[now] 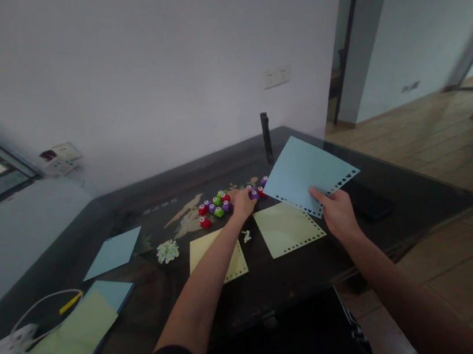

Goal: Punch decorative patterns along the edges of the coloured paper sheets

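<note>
Punches (216, 206) crowd the tabletop's (399, 219) far middle where your left hand (243, 204) closes on a purple one, so a nudge could scatter them, while your right hand (338, 213) pinches the blue sheet (306, 173) aloft by one corner, likely to slip.

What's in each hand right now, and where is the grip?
The right hand pinches the blue punched sheet at its near, perforated edge, lifted above the table. The left hand reaches among the small punches; whether it grips one cannot be told.
</note>
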The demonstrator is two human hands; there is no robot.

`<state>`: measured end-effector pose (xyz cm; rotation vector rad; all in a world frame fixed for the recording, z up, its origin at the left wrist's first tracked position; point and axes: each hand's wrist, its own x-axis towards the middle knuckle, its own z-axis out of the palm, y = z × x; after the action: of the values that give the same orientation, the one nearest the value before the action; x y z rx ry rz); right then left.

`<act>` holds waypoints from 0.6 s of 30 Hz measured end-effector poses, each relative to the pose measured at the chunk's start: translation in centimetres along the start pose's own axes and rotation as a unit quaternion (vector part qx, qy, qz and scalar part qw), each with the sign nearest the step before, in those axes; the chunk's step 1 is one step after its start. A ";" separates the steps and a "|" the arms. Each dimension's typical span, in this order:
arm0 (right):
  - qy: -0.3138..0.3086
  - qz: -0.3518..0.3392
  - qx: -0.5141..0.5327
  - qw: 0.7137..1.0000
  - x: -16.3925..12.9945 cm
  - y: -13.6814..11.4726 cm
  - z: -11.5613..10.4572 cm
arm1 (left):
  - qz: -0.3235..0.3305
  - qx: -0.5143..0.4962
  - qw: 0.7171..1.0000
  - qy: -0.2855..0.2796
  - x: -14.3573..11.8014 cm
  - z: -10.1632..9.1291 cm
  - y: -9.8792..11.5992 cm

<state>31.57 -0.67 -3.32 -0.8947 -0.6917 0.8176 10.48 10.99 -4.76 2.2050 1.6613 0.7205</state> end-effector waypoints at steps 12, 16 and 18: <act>-0.014 0.023 -0.001 1.000 0.0 0.2 -0.2 | 0.038 -0.117 0.990 0.067 -1.8 -0.8 -0.6; -0.079 0.080 -0.032 0.993 -0.4 0.1 -0.1 | -0.003 -0.315 0.948 0.053 -5.9 -3.0 0.0; -0.140 0.132 -0.073 0.979 -0.7 0.0 0.0 | -0.021 -0.390 0.920 -0.001 -8.1 -4.1 0.7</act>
<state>31.24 -1.25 -3.40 -1.0280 -0.8991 1.1561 7.06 2.74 -2.71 1.5823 1.1159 1.1213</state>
